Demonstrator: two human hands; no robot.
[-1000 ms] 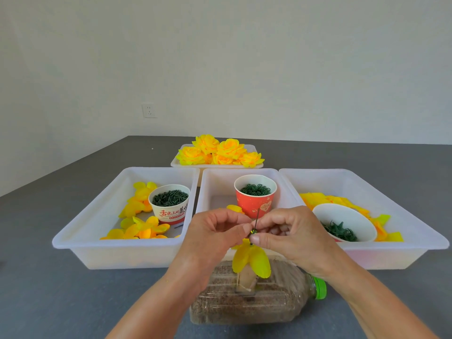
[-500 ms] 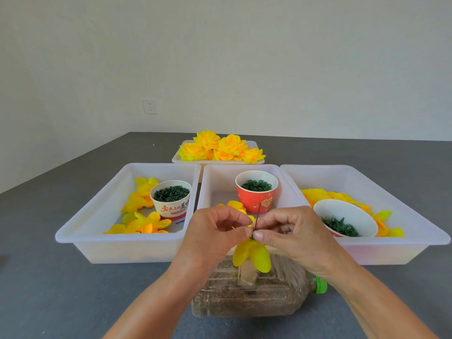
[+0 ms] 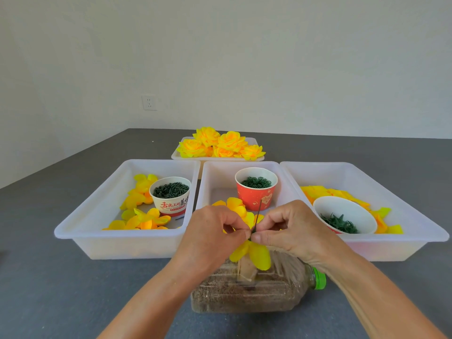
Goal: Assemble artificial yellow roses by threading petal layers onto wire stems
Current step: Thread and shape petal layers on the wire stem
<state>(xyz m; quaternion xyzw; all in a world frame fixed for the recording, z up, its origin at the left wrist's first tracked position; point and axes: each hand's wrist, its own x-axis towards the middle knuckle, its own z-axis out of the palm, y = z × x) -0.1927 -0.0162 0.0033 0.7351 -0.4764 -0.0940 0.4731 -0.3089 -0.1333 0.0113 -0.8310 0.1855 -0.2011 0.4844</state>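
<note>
Pinching together above a plastic bottle (image 3: 247,293) that lies on its side, the left hand (image 3: 215,231) and the right hand (image 3: 291,228) meet fingertip to fingertip around a thin dark wire stem (image 3: 257,217). Both hands have thumb and forefinger curled tight, the other fingers folded in. A yellow petal layer (image 3: 254,255) hangs just below the pinch, threaded on the wire (more yellow petals show above the knuckles). How the wire's lower end sits is hidden behind the fingers and petals.

Beyond the hands stand three white bins on the grey surface (image 3: 61,289): the left bin (image 3: 80,232) holds loose petals and a paper cup (image 3: 171,196) of dark green pieces, the middle bin (image 3: 205,189) a red cup (image 3: 256,189), the right bin (image 3: 415,228) a white bowl (image 3: 347,216). Finished roses (image 3: 220,145) fill a far tray.
</note>
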